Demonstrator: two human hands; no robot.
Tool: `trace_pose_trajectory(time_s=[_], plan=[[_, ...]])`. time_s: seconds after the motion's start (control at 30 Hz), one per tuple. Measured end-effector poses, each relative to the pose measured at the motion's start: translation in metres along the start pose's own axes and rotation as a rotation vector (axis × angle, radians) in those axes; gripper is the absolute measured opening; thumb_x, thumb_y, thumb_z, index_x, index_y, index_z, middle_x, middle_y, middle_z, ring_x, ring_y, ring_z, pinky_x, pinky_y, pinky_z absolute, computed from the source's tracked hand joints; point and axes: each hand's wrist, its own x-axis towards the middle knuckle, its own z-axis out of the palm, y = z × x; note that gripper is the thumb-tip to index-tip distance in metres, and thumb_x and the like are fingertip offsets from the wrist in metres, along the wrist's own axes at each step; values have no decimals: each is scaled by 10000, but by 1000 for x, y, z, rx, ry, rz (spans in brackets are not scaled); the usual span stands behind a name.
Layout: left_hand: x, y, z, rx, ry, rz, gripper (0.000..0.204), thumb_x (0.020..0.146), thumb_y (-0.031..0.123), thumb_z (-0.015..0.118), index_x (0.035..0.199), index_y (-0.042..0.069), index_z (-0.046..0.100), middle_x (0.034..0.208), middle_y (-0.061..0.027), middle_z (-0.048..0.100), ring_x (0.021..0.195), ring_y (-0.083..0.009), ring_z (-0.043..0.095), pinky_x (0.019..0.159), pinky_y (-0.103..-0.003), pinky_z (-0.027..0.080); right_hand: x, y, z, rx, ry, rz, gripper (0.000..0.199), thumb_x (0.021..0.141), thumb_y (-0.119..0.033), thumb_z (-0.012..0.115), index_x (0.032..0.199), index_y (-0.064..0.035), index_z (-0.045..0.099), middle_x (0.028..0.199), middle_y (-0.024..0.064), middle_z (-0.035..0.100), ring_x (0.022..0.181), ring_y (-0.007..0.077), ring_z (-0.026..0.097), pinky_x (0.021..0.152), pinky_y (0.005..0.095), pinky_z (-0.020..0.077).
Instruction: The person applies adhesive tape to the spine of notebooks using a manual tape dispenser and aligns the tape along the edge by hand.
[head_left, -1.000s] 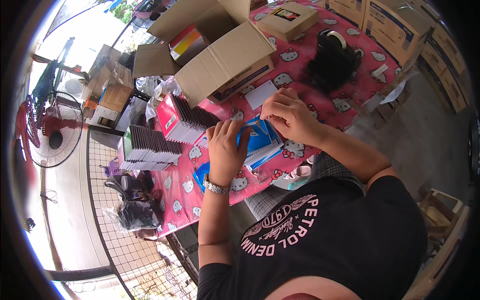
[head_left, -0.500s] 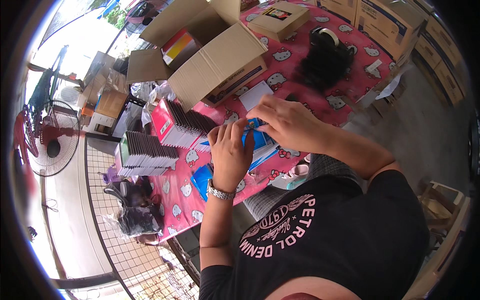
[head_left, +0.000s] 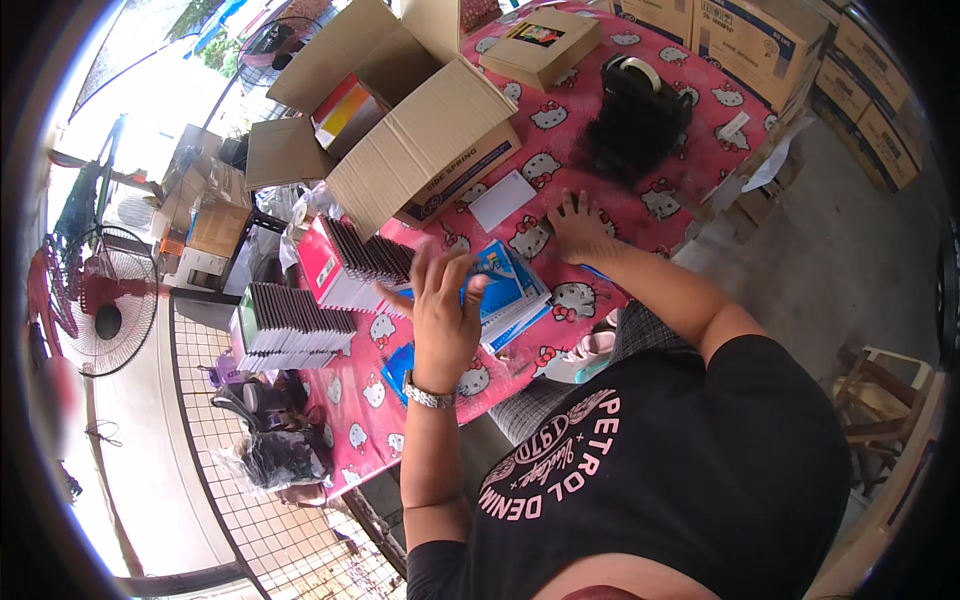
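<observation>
My left hand (head_left: 443, 310), with a metal watch on its wrist, is raised with fingers spread and holds nothing. It hovers beside a small pile of blue-covered notebooks (head_left: 515, 285) on the table. To the right of that pile, my right hand (head_left: 580, 230) reaches over the tablecloth with its fingers apart; a small dark thing shows by its thumb side, and I cannot tell whether they touch. A thin blue edge shows under the right wrist. More blue booklets (head_left: 397, 372) lie partly behind my left wrist. Stacks of pink-covered notebooks (head_left: 335, 270) and green-covered notebooks (head_left: 292, 325) stand to the left.
An open cardboard box (head_left: 440, 140) stands beyond the notebooks, near a white card (head_left: 502, 200). A tape dispenser (head_left: 635, 80) with black material and a flat brown box (head_left: 540, 48) are farther back. Bags (head_left: 275, 430) sit at the left edge. Cartons (head_left: 750, 50) stand far right.
My hands have come apart from over the blue notebooks. The right hand moved right and down to the tablecloth; the left lifted off with its fingers spread. The blue pile is now uncovered.
</observation>
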Motion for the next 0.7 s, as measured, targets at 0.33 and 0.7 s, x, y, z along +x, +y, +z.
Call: trace_pose_trajectory(time_s=[0.33,0.7], plan=[[2,-6,2,-122,37,-105,335,750,283,827,938,69,651,930,-85,612,944,-319,545,848,-441,430,17,-54,-161,1623,-827,-409,492,763,-234,706,1216,-46,662,1174,132,639,1056,245,628,911,369,504],[2,-30,-4,-270,103,-88,270,741,90,768,958,16,625,960,-131,608,911,-320,578,792,-399,466,37,-74,-176,1232,-923,-491,459,708,-126,681,1158,-38,704,1277,103,581,1182,226,561,1068,371,391]])
